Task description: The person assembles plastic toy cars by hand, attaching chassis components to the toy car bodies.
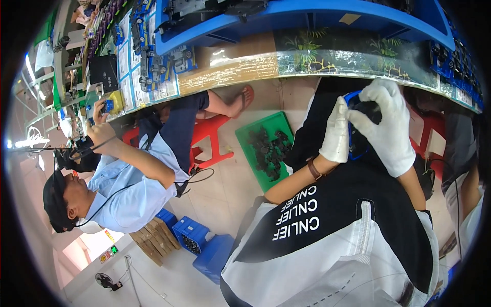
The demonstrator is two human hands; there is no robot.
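Note:
Both my hands wear white gloves and are raised over my lap, just below the table edge. Between them is a blue-rimmed black plastic part (359,144), mostly covered by the gloves, so its full shape is hidden. My left hand (336,132) presses flat along its left side, fingers straight and close together. From the right, my right hand (387,125) closes on the same part, thumb and fingers curled round its upper portion. A brown band circles my left wrist.
A large blue bin (317,11) with black parts stands on the table (230,71). Blue-and-black toy vehicle pieces (153,66) lie at left, more at right. On the floor sits a green tray (245,128) of black parts. A co-worker (133,189) sits left near a red stool (207,140).

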